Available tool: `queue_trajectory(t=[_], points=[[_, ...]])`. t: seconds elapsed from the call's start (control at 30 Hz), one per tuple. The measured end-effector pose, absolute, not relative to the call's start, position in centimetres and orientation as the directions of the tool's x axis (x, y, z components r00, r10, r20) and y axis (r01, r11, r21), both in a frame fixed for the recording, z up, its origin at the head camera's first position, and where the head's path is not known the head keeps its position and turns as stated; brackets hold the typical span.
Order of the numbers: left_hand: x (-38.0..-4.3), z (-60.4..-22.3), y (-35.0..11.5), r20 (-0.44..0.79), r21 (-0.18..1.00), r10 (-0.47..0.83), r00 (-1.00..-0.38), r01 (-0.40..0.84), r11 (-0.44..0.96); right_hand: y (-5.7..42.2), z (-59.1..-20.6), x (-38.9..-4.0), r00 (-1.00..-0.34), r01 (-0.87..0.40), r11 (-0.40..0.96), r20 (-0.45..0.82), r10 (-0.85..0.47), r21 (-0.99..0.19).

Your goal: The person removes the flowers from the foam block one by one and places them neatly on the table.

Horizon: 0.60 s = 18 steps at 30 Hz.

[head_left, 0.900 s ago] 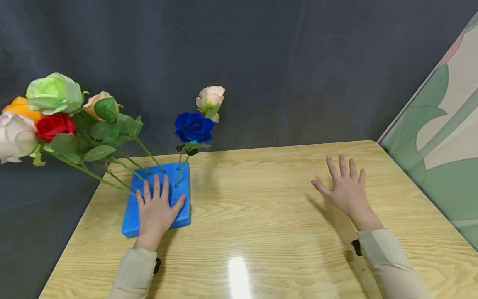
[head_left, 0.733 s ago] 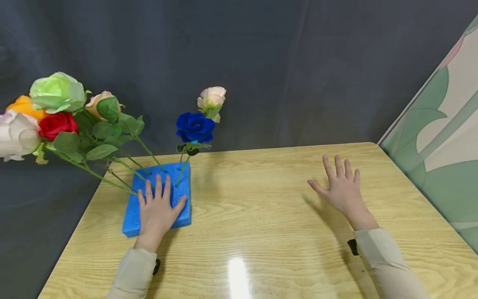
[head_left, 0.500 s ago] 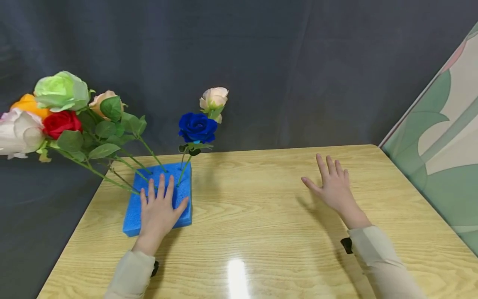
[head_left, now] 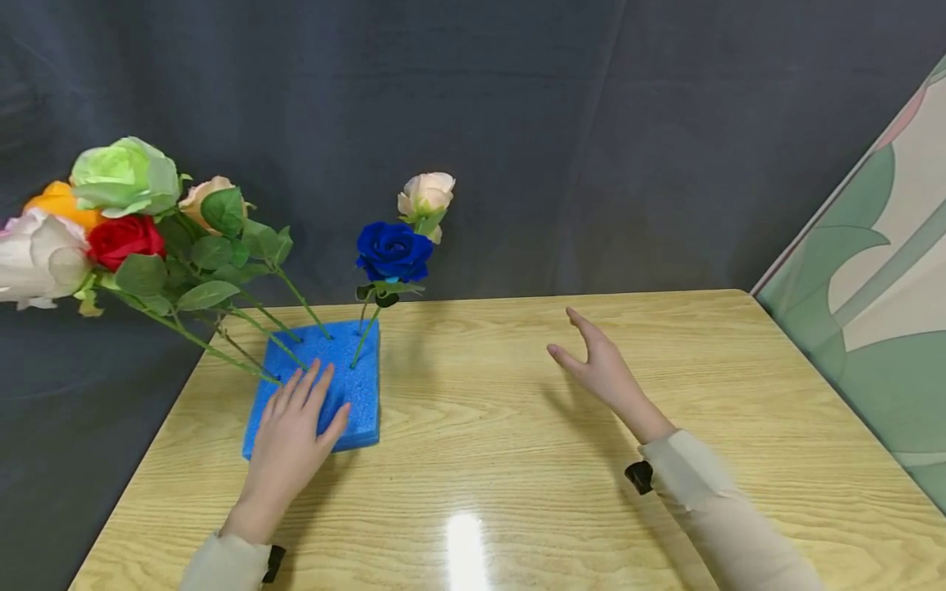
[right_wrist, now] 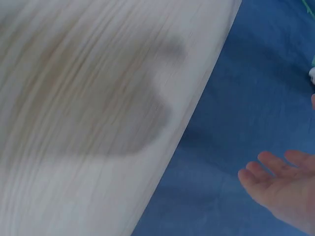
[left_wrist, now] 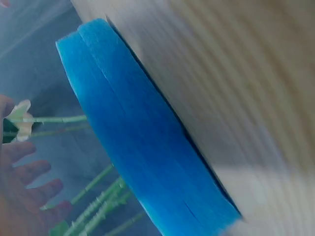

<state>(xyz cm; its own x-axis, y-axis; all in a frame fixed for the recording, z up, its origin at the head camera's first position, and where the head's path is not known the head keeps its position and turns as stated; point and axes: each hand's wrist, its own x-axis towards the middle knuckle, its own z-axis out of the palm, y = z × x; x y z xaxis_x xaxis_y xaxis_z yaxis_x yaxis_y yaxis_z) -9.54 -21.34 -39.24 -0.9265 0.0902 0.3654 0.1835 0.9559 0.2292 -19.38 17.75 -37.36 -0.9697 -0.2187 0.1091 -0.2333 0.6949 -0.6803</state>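
Observation:
A blue foam block [head_left: 362,410] lies on the left of the table, and several artificial roses stand in it by their stems. My left hand [head_left: 284,447] is over the block's near left part, fingers extended, holding nothing; the left wrist view shows the block's side [left_wrist: 142,132] with that hand beyond it. At the block's right rise a blue rose [head_left: 394,251] and a pale pink rose [head_left: 427,194]. Above the table's middle right, my right hand [head_left: 602,369] is held out with thumb and fingers apart and nothing in it.
Leaning left past the table edge are a green rose [head_left: 126,176], a red rose [head_left: 126,240], a white rose [head_left: 40,258], an orange rose [head_left: 62,205] and a peach rose [head_left: 199,199]. A dark curtain [head_left: 517,148] hangs behind the wooden table [head_left: 473,460]; a patterned panel [head_left: 879,304] stands right.
My right hand has moved left across the table and turned on its side. My left hand has drawn back slightly toward me, its fingers closer together. The flowers and block stay put.

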Motion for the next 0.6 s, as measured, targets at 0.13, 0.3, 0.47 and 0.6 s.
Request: queue_trajectory(t=[0.13, 0.3, 0.47, 0.6], points=[[-8.8, -39.3, -22.9, 0.565, 0.261, 0.05, -0.823, 0.236, 0.936, 15.9, -37.5, -19.5, -0.964, -0.241, 0.634, 0.105, -0.244, -0.735], [-8.0, -39.3, -25.2, 0.656, 0.323, -0.058, -0.752, 0.21, 0.923, 14.1, -37.7, -19.7, -0.952, -0.252, 0.549, 0.102, -0.289, -0.797], [-7.7, -39.7, -27.2, 0.591, 0.441, -0.212, -0.779, 0.092, 0.893, 12.5, -37.7, -20.0, -0.949, -0.213, 0.466, 0.067, -0.309, -0.859], [-7.9, -40.0, -28.4, 0.43, 0.596, -0.354, -0.831, -0.033, 0.803, 11.3, -37.8, -20.4, -0.947, -0.153, 0.39, 0.022, -0.321, -0.908]])
